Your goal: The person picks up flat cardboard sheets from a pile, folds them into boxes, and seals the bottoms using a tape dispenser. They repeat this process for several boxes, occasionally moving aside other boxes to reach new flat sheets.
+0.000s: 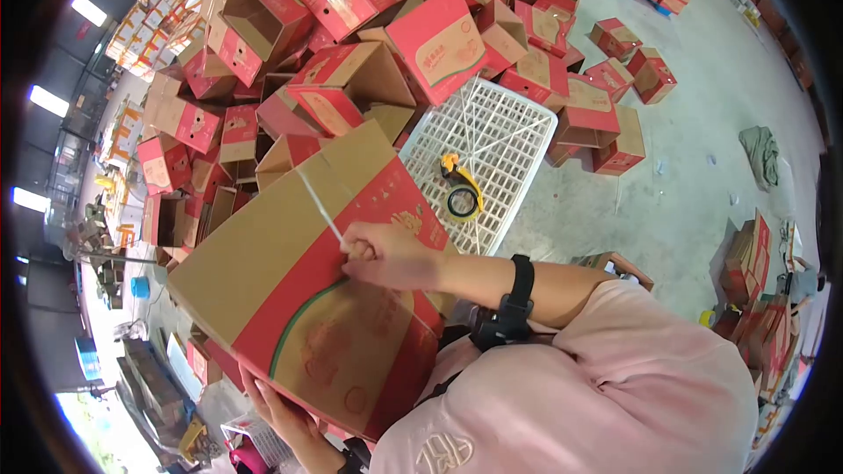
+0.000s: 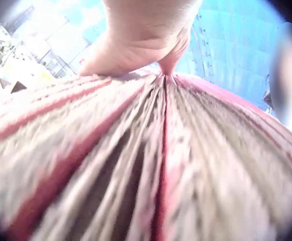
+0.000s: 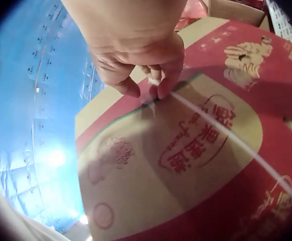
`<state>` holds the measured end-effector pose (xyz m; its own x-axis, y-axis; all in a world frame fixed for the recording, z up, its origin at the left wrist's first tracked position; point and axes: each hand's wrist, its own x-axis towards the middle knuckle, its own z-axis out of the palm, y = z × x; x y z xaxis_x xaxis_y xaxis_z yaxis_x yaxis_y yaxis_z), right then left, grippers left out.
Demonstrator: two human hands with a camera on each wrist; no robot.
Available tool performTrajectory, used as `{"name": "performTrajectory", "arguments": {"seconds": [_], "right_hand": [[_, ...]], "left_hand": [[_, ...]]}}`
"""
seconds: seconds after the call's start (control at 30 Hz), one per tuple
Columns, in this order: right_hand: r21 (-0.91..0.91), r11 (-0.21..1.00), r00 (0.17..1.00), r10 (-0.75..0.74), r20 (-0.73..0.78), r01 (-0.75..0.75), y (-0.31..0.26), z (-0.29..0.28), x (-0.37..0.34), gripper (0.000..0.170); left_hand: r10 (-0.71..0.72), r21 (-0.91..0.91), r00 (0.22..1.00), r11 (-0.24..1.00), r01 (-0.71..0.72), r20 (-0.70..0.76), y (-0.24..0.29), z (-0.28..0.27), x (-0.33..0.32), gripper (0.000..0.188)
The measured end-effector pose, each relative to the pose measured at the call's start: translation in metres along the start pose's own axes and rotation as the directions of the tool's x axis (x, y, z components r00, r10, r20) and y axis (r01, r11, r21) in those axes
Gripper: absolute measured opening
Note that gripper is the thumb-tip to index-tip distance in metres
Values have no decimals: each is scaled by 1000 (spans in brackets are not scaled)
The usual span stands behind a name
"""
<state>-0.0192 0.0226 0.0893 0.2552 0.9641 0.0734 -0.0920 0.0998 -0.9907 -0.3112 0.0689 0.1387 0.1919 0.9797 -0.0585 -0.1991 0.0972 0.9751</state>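
A bundle of flattened red and brown cartons (image 1: 263,254) leans tilted against the person's front. Its many stacked cardboard edges (image 2: 136,165) show close up in the left wrist view. The right hand (image 1: 391,256) is over the printed top face, pinching a white strap (image 1: 320,206) that runs across the bundle. In the right wrist view that strap (image 3: 236,138) stretches from the fingertips to the lower right. At the lower left side, the left hand (image 1: 285,412) holds the bundle's edge from below. The left wrist view has this hand (image 2: 146,35) against the stacked edges, its fingertips partly hidden.
A tape dispenser (image 1: 461,191) lies on an upturned white plastic crate (image 1: 518,127) beyond the bundle. Behind it rises a large heap of open red and brown cartons (image 1: 342,79). More loose cartons (image 1: 650,75) and a green cloth (image 1: 760,156) lie on the concrete floor at right.
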Motion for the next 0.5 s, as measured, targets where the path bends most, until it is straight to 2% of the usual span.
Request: {"name": "performTrajectory", "arguments": {"seconds": [0.07, 0.1, 0.13, 0.2, 0.27, 0.33, 0.4, 0.43, 0.47, 0.5], "right_hand": [[-55, 998, 999, 32, -1, -32, 10, -5, 0, 18], [-149, 983, 994, 101, -37, -105, 11, -7, 1, 16], [-147, 984, 995, 94, -26, -97, 14, -11, 3, 16], [-180, 974, 990, 128, -62, -137, 31, -15, 4, 17], [-197, 971, 988, 119, -100, -137, 61, -26, 5, 23], [-167, 971, 983, 160, -87, -172, 77, -38, 1, 23], [-160, 939, 951, 294, -90, -305, 84, -55, -7, 19], [-361, 897, 967, 248, -66, -255, 89, -68, -14, 18], [-544, 818, 979, 203, -31, -187, 97, -84, -17, 17], [-574, 812, 994, 69, -84, -105, 110, -104, -17, 18]], "left_hand": [[17, 41, 997, 999, -20, 75, -4, -4, 0, 57], [-1, 61, 999, 998, -2, 54, -7, -4, 2, 57], [-21, 103, 998, 995, 14, 67, -9, -5, 7, 58], [-68, 69, 994, 996, 63, 80, -18, -6, 15, 56], [-99, 250, 985, 966, 62, 139, -36, -23, 37, 59], [-215, 180, 943, 968, 172, 256, -37, -5, 43, 62], [-206, 193, 917, 970, 147, 341, -54, 2, 51, 65], [-170, 214, 905, 973, 90, 391, -58, 9, 52, 68], [-170, 212, 908, 973, 93, 382, -59, 10, 56, 68], [-168, 212, 894, 974, 84, 415, -61, 11, 56, 69]]}}
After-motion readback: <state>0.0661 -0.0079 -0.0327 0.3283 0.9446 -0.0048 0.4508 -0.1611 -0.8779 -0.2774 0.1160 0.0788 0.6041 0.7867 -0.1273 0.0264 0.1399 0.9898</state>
